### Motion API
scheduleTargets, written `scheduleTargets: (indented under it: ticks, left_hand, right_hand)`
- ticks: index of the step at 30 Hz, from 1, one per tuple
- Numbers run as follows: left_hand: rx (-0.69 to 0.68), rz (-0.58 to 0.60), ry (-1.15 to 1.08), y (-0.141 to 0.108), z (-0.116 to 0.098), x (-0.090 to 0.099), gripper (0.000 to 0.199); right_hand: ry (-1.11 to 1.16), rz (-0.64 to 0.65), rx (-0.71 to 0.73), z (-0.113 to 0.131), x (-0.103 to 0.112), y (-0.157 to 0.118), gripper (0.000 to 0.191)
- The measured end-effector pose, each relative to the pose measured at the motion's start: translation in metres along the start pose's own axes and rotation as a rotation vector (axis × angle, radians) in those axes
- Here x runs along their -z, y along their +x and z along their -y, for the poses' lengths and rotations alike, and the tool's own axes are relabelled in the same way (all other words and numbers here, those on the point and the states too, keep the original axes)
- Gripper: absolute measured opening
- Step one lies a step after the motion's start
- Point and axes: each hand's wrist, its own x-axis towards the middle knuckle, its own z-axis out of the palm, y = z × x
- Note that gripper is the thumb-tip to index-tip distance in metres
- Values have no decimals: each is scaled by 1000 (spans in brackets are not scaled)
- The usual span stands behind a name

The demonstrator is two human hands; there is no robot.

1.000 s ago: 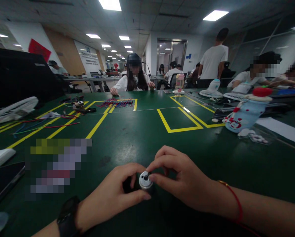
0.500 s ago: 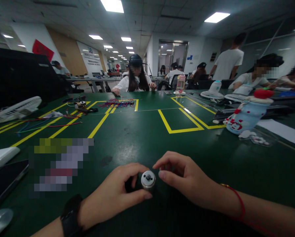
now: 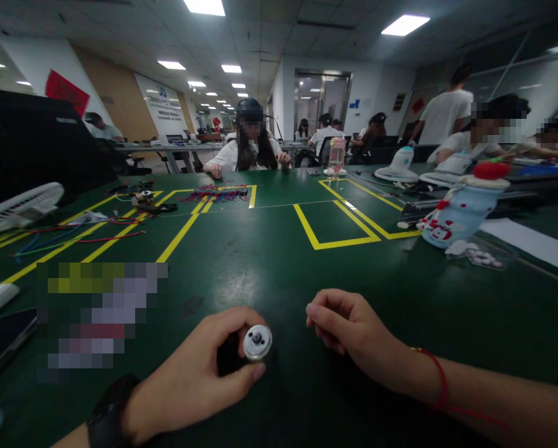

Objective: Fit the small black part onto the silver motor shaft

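A small round metal motor [image 3: 257, 343] stands at the near middle of the green table, its silvery end with a short central shaft and small holes facing up. My left hand [image 3: 208, 364] grips it from the left, the thumb on the near side and the index finger curled round the far side. To the right, apart from the motor, my right hand [image 3: 349, 320] is closed in a pinch above the table. Whatever its fingertips hold, if anything, is too small or hidden to make out.
Yellow tape [image 3: 347, 244] marks boxes on the green table [image 3: 260, 261]. Wires [image 3: 218, 193] lie farther back. A light-blue bottle [image 3: 463, 211] stands at right, beside a small clear bag [image 3: 487, 256]. A white fan [image 3: 20, 208] lies at left. Across the table sits a person [image 3: 248, 140].
My right hand has drawn back to the right from the motor, and its fingers have closed into a pinch. The motor, held in my left hand, has shifted slightly left in view.
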Motion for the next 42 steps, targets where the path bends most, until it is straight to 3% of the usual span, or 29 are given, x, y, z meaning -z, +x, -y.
scheduleTargets:
  ticks: [23, 28, 33, 42]
  left_hand:
    - [4, -21, -10, 0, 0, 0, 28]
    - [-14, -5, -15, 5, 1, -3, 27]
    - [-35, 2, -31, 8, 2, -5, 28]
    - [-40, -34, -16, 7, -1, -6, 27]
  right_hand:
    - [-41, 25, -12, 2, -3, 1, 25]
    - [-276, 56, 191, 13, -11, 2, 13]
    - [-460, 71, 337, 23, -25, 1, 14]
    - [-401, -11, 425, 29, -25, 4, 8]
